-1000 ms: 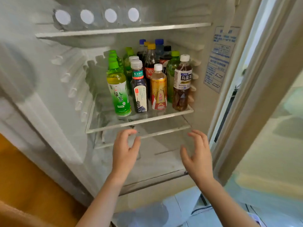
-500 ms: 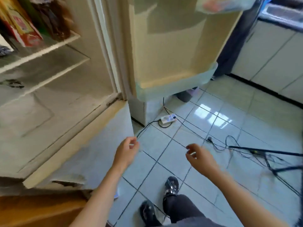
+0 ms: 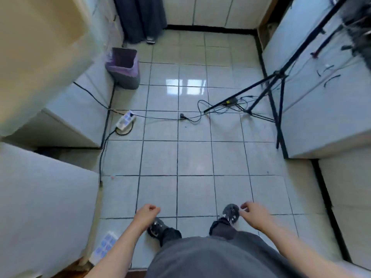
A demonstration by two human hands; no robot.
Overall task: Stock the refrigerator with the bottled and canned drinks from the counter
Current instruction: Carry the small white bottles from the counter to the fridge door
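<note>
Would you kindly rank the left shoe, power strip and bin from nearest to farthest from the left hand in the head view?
1. Left shoe, just beneath the left hand.
2. Power strip, on the floor ahead, leftward.
3. Bin, farthest, beyond the strip.

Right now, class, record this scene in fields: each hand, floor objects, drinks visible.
Left hand: loosely curled, holds nothing
Right hand: loosely curled, holds nothing
Floor: pale glossy tiles, dark grout
Left side: grey plastic bin with purple liner; white power strip with black cable
Right side: black metal tripod
Drinks: none in view
</note>
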